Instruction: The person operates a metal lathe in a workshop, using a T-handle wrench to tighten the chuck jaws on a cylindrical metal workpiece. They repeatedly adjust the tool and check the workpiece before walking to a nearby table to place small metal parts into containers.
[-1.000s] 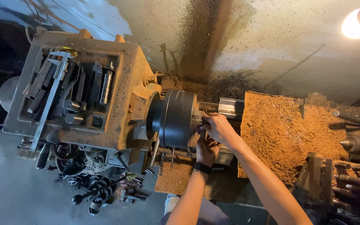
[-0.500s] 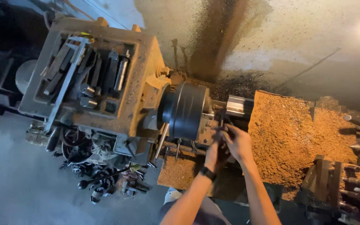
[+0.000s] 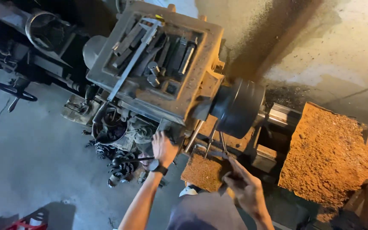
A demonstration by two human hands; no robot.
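I look down on an old metal lathe. Its dark round chuck (image 3: pixel 239 106) sits right of the grey headstock (image 3: pixel 158 68). My left hand (image 3: pixel 163 148), with a black watch on the wrist, lies with fingers spread against the headstock's lower front, beside the slanted levers (image 3: pixel 192 136). My right hand (image 3: pixel 243 185) is below the chuck, closed around a dark thin metal tool (image 3: pixel 223 155) that points up toward the levers. A shiny bar (image 3: pixel 283 114) sticks out of the chuck to the right.
Several tools lie in the tray on top of the headstock (image 3: pixel 150 47). Orange-brown chips cover the carriage (image 3: pixel 333 153) and a small tray (image 3: pixel 203 172). Dark drill bits and metal parts (image 3: pixel 122 164) pile up below the headstock. A handwheel (image 3: pixel 14 91) stands at the left.
Both hands have left the chuck. My left hand moved left to the headstock's front, and my right hand drew back and down with the tool. The camera swung left.
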